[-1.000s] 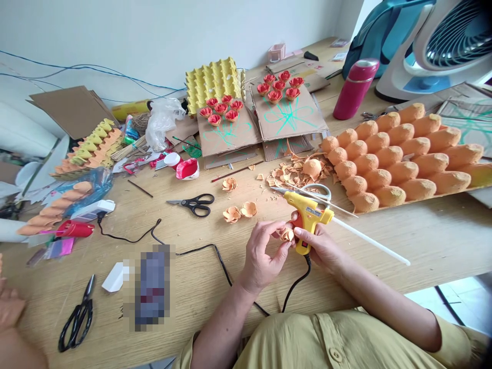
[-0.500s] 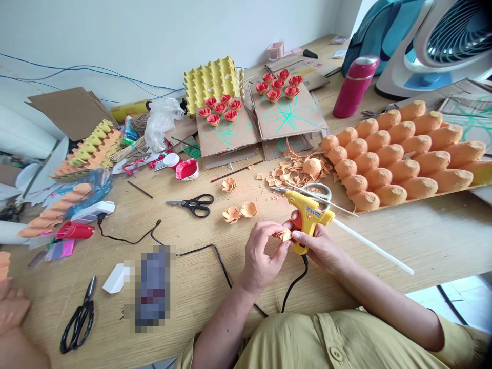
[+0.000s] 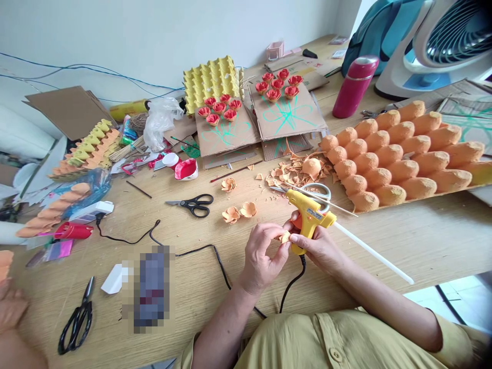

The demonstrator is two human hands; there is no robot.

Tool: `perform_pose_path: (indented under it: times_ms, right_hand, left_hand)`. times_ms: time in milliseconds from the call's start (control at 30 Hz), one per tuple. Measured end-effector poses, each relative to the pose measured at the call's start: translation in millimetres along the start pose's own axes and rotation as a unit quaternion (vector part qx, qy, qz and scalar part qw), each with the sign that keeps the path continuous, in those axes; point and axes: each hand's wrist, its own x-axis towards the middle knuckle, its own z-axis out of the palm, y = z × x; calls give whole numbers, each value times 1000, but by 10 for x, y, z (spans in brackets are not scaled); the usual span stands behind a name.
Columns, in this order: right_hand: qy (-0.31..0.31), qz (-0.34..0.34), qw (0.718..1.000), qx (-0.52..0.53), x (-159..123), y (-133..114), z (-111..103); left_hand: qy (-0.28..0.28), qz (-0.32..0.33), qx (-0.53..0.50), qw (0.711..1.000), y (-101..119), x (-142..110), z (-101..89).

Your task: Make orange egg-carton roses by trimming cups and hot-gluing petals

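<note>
Between the thumb and fingers of my left hand (image 3: 265,253) is a small orange egg-carton flower (image 3: 284,237). My right hand (image 3: 317,243) grips a yellow hot glue gun (image 3: 312,218), its nozzle pointing up and left, and its thumb and fingertips also touch the flower. A long white glue stick (image 3: 374,253) sticks out of the gun's back. Just beyond my hands, two finished-looking orange flowers (image 3: 248,209) sit side by side, with another orange flower (image 3: 228,185) behind them. Behind the gun lie grey-handled scissors (image 3: 325,192) beside a pile of orange carton scraps (image 3: 284,174).
A large orange egg tray (image 3: 400,154) stands at right. Red flowers (image 3: 272,95) rest on cardboard at the back. Black scissors (image 3: 198,205), a red paint tub (image 3: 186,169) and a black cord (image 3: 219,256) lie leftward. Another person's hand (image 3: 11,307) shows at the left edge.
The glue gun has tilted slightly and its back end has dipped a little. Both hands stay together at the orange flower.
</note>
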Motion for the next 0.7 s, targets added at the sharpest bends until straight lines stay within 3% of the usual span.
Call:
perform_pose_path:
  times_ms: [267,700]
  right_hand:
    - [1,-2,1000,-30,-5,17,-41]
    - [31,67,996,49,-5,-58,1]
  left_hand:
    - [-2,-3,-16,1000,-3,-12,-5]
    - [-53,-1,-66,996,-45,10,-72]
